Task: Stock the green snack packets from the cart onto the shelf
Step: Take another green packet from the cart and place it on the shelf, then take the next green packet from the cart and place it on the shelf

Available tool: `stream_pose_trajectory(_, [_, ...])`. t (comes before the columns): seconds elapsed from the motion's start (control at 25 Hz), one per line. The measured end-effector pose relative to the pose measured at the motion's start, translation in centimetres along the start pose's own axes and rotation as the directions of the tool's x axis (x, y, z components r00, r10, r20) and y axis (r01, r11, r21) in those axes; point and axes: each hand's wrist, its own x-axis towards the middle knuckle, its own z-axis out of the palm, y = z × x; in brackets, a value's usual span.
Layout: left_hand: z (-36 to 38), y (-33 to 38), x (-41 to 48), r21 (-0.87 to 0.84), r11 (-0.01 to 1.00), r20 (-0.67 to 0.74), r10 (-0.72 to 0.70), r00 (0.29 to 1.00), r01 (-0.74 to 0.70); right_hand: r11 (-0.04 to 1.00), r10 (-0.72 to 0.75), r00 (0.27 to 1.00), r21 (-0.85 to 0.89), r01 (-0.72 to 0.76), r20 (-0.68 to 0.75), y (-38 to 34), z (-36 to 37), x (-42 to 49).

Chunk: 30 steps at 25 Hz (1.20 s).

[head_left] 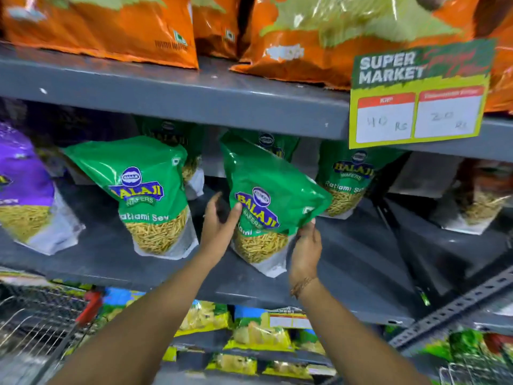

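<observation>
While both my hands clamp one green snack packet [266, 195] at frame centre, it sits tilted w/ its clear bottom touching the grey shelf [347, 257]. My left hand [219, 226] grips the packet's left edge, thumb on the front by the logo; my right hand [305, 251] holds the lower right corner, w/ a thread band on the wrist. Hands are apart, packet btwn them. Another green packet [147, 190] stands just left of it, leaning, and a 3rd [347, 176] stands behind to the right; more green ones sit further back. A purple packet [25, 187] is at the left edge. Orange bags [111, 26] fill the upper shelf, top of frame. A price sign [419, 93] hangs upper right, reading "SUPER MARKET". Wire cart [41, 323] shows lower left; can't tell what's in it.
</observation>
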Motion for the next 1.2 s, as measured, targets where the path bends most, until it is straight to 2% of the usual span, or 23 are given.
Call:
stream_pose_trajectory(0.08, [0.4, 0.1, 0.1, -0.024, 0.996, 0.143, -0.081, 0.986, 0.086, 0.999, -0.029, 0.998, -0.014, 0.03, 0.063, 0.7, 0.5, -2.1])
stream_pose_trajectory(0.12, [0.8, 0.4, -0.4, 0.002, 0.996, 0.141, -0.093, 0.986, 0.094, 1.0, -0.002, 0.996, -0.023, 0.004, 0.09, 0.5, 0.7, -2.3])
stream_pose_trajectory(0.24, [1.7, 1.3, -1.8, 0.096, 0.991, -0.011, -0.088, 0.996, 0.089, 0.991, 0.02, 0.996, -0.134, -0.008, 0.087, 0.4, 1.3, -0.4])
stream_pose_trajectory(0.32, [1.8, 1.6, -2.4, 0.069, 0.994, -0.02, -0.079, 0.997, 0.081, 0.985, 0.001, 1.0, -0.172, -0.003, -0.013, 1.2, 1.5, -0.2])
stream_pose_trajectory(0.4, [0.3, 1.0, -3.7, 0.071, 0.996, -0.03, -0.047, 0.998, 0.049, 0.972, -0.081, 0.966, -0.234, 0.022, -0.245, 3.1, 1.6, -2.4])
stream_pose_trajectory(0.44, [-1.4, 0.3, -4.8, 0.078, 0.997, -0.065, -0.011, 0.998, 0.016, 0.962, -0.125, 0.94, -0.272, 0.036, -0.318, 4.3, 2.0, -4.6])
stream_pose_trajectory(0.48, [-3.7, -0.3, -6.0, 0.085, 0.996, -0.114, 0.03, 0.993, -0.02, 0.961, -0.149, 0.932, -0.272, 0.057, -0.33, 5.3, 2.8, -7.2])
stream_pose_trajectory(0.52, [-6.7, -1.5, -7.1, 0.104, 0.993, -0.161, 0.07, 0.984, -0.053, 0.956, -0.16, 0.953, -0.28, 0.085, -0.257, 6.4, 4.3, -10.2])
stream_pose_trajectory(0.6, [-14.3, -4.0, -9.0, 0.136, 0.99, -0.31, 0.078, 0.947, -0.037, 0.961, -0.125, 0.99, -0.24, 0.138, 0.067, 9.4, 8.5, -16.3])
stream_pose_trajectory(0.64, [-18.8, -5.3, -9.8, 0.124, 0.992, -0.422, 0.032, 0.906, 0.022, 0.957, -0.095, 0.962, -0.243, 0.159, 0.258, 11.2, 11.2, -19.4])
stream_pose_trajectory(0.72, [-28.1, -9.3, -11.6, 0.053, 0.983, -0.642, -0.101, 0.76, 0.175, 0.907, -0.019, 0.813, -0.332, 0.259, 0.582, 15.4, 16.7, -25.6])
stream_pose_trajectory(0.76, [-33.1, -12.1, -13.5, 0.003, 0.963, -0.742, -0.179, 0.646, 0.27, 0.868, 0.071, 0.704, -0.392, 0.306, 0.707, 18.4, 19.3, -29.1])
stream_pose_trajectory(0.8, [-37.1, -14.8, -15.7, -0.064, 0.924, -0.819, -0.264, 0.509, 0.377, 0.82, 0.195, 0.614, -0.471, 0.326, 0.765, 21.3, 21.5, -32.1])
stream_pose_trajectory(0.88, [-44.8, -21.4, -21.9, -0.246, 0.747, -0.876, -0.444, 0.188, 0.618, 0.685, 0.46, 0.442, -0.625, 0.375, 0.77, 29.1, 25.6, -39.1])
stream_pose_trajectory(0.92, [-46.6, -23.8, -24.8, -0.328, 0.638, -0.863, -0.503, 0.055, 0.697, 0.587, 0.569, 0.377, -0.682, 0.437, 0.731, 32.6, 26.4, -41.3])
stream_pose_trajectory(0.96, [-47.9, -26.1, -27.3, -0.397, 0.558, -0.834, -0.551, -0.033, 0.729, 0.477, 0.678, 0.315, -0.724, 0.499, 0.664, 36.1, 26.8, -43.3])
stream_pose_trajectory(1.0, [-48.7, -28.3, -29.4, -0.451, 0.504, -0.798, -0.598, -0.079, 0.737, 0.375, 0.752, 0.274, -0.732, 0.569, 0.599, 40.3, 26.7, -45.0])
stream_pose_trajectory(1.04, [-49.2, -30.5, -30.9, -0.503, 0.453, -0.749, -0.653, -0.11, 0.736, 0.283, 0.813, 0.286, -0.773, 0.568, 0.507, 44.0, 26.2, -46.6])
stream_pose_trajectory(1.12, [-50.1, -35.1, -32.7, -0.56, 0.319, -0.637, -0.756, -0.151, 0.764, 0.164, 0.864, 0.345, -0.853, 0.495, 0.367, 49.4, 24.5, -48.5])
stream_pose_trajectory(1.2, [-50.2, -38.1, -33.6, -0.58, 0.248, -0.568, -0.806, -0.166, 0.776, 0.097, 0.855, 0.402, -0.862, 0.498, 0.328, 52.2, 23.4, -49.0])
